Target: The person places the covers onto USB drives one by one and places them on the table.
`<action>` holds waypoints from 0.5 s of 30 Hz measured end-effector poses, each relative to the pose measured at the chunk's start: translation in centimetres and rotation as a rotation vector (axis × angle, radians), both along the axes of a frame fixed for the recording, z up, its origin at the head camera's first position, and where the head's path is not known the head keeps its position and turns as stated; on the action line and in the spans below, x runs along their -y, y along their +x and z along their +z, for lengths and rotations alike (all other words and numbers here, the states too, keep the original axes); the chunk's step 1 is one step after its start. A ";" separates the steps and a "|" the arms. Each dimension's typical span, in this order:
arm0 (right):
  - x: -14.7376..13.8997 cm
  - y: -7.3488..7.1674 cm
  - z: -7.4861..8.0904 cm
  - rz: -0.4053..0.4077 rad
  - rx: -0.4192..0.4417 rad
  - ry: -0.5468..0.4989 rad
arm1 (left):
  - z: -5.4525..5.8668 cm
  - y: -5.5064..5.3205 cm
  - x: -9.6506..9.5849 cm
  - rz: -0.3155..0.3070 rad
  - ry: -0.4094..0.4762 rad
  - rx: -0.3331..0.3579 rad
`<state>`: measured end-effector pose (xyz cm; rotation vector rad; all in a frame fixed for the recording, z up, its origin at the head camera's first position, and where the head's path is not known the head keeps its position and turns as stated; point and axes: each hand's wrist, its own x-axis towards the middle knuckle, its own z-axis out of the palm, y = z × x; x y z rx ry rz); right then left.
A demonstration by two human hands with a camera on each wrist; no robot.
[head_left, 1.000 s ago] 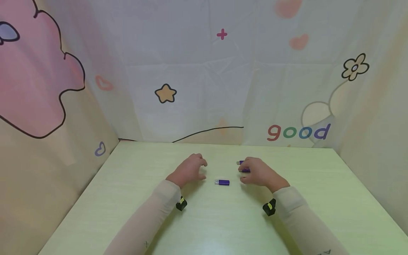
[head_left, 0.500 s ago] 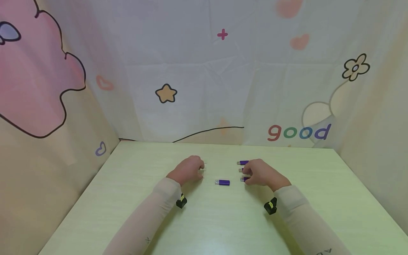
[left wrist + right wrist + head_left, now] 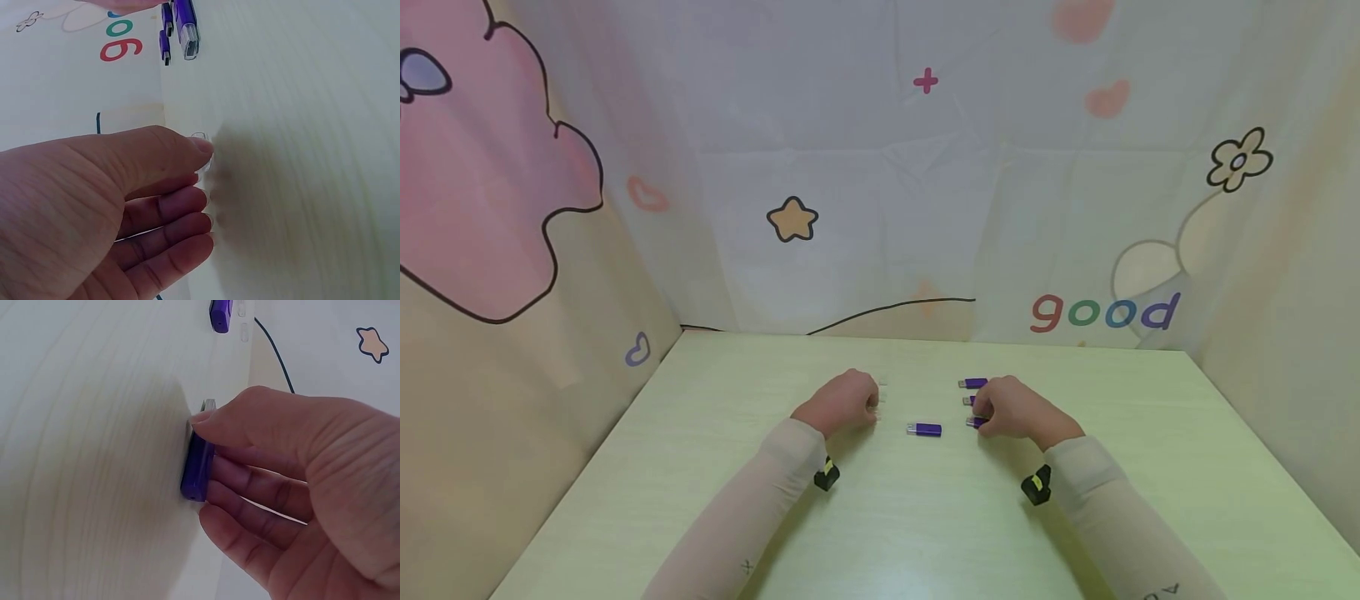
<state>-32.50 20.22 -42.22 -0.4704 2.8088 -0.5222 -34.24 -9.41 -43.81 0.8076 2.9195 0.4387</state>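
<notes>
My right hand point(image 3: 1018, 408) pinches a purple USB stick point(image 3: 197, 467) between thumb and fingers, low at the table; its metal plug points left. Behind it lie two more uncapped purple sticks, the far one point(image 3: 973, 383) and a middle one point(image 3: 967, 401) partly covered by the fingers. On the left, my left hand point(image 3: 842, 402) pinches a small clear cap point(image 3: 205, 164) between thumb and forefinger, mostly hidden by the thumb. Two other clear caps, one farther point(image 3: 244, 332) and one nearer point(image 3: 242, 307), lie on the table beside that hand. Between the hands lies a purple USB stick with a clear cap over its plug point(image 3: 924, 430).
The pale wooden table point(image 3: 917, 533) ends at a printed cloth backdrop point(image 3: 850, 275), with more cloth at both sides. Each wrist wears a small black device, a left one point(image 3: 827, 474) and a right one point(image 3: 1037, 485).
My right hand has come down to the nearest uncapped stick, and its fingers have closed on it. My left fingers have drawn together on a clear cap. The capped stick stays put.
</notes>
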 end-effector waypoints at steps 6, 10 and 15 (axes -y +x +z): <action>0.0 -0.1 -0.1 -0.007 0.009 0.014 | 0.4 0.3 0.1 0.010 0.000 0.015; 0.0 -0.2 -0.1 -0.011 0.020 0.018 | 0.3 0.2 0.0 -0.006 -0.013 0.019; 0.0 -0.3 -0.1 -0.010 0.034 0.020 | 0.2 0.1 -0.2 -0.032 -0.023 -0.002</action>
